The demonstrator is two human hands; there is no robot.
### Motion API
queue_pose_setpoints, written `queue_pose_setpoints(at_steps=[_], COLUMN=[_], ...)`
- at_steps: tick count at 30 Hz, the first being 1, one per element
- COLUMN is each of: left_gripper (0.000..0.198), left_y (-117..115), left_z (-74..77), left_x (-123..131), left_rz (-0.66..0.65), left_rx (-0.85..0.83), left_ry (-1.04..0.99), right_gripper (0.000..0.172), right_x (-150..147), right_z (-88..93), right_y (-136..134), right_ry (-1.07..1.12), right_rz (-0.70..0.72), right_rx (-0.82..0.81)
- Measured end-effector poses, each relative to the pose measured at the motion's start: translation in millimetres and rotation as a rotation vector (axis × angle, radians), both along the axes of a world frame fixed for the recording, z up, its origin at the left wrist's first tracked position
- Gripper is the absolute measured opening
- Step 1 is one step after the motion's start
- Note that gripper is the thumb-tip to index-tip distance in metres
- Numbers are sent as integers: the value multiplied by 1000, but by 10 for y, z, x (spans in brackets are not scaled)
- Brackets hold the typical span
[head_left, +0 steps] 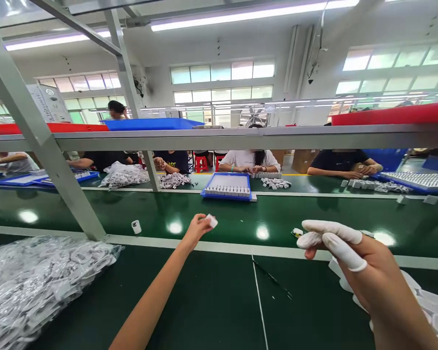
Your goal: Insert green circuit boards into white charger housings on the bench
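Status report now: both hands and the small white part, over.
Left hand stretched forward, fingers pinching small white part above green belt. Right hand raised, white finger cots on, holding nothing visible. Another white part on belt, apart.

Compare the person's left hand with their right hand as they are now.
The left hand is stretched far out over the green belt, while the right hand stays close to the camera. The left hand pinches a small white part; the right hand holds nothing visible. The right hand wears white finger cots; none show on the left. Both arms are bare.
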State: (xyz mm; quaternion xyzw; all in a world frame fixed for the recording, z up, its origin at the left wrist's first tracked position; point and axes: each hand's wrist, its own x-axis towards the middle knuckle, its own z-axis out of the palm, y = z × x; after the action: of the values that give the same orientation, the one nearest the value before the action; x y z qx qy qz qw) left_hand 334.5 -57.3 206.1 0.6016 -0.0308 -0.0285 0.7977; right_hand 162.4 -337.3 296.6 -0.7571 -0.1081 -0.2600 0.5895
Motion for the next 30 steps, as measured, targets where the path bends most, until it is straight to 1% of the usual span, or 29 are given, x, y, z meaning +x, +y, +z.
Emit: queue_pose_setpoints(at_steps=[3, 5, 7, 9, 11, 14, 16, 18, 22, 25, 26, 27, 29, 30], left_gripper=[39, 49, 55, 58, 53, 46, 47, 47, 47, 48, 51, 56, 67, 69], left_y=[75, 146, 213, 266, 307, 353, 371, 374, 342, 333, 340, 352, 378, 388], left_z=[288, 486, 653, 770, 832, 857, 860, 867, 878, 849, 827, 798, 713, 654], left_x=[-250, -480, -713, -910, -1046, -1137, -1151, -1154, -1169, -1151, -1123, -1079, -938, -843], left_rz=[-58, -63, -65, -71, -132, -285, -329, -317, -284, -271, -248, -211, -123, -92], left_rx=[-189, -307, -402, -471, -538, -615, -627, -616, -574, -536, -491, -398, -112, 42], left_ry=[3, 4, -1, -14, -64, -161, -182, -181, -186, -215, -236, -269, -344, -371], right_gripper=[29, 28, 28, 29, 30, 27, 21, 18, 17, 17, 17, 18, 18, 19], right_x=[-3, 5, 14, 15, 5, -25, -46, -61, -68, -54, -49, -44, -40, -42], right_z=[-4, 1, 12, 24, 30, 28, 22, 17, 7, -3, -5, -5, 1, 4], right_y=[19, 57, 106, 154, 190, 225, 246, 270, 315, 330, 331, 330, 321, 310], right_ry=[-65, -69, -65, -87, -109, -126, -154, -195, -209, -229, -230, -226, -236, -251], right_rz=[-49, -55, -54, -60, -71, -52, -10, 32, 73, 112, 122, 125, 135, 126], right_rx=[-41, -79, -120, -182, -240, -248, -230, -228, -246, -259, -263, -264, -266, -269])
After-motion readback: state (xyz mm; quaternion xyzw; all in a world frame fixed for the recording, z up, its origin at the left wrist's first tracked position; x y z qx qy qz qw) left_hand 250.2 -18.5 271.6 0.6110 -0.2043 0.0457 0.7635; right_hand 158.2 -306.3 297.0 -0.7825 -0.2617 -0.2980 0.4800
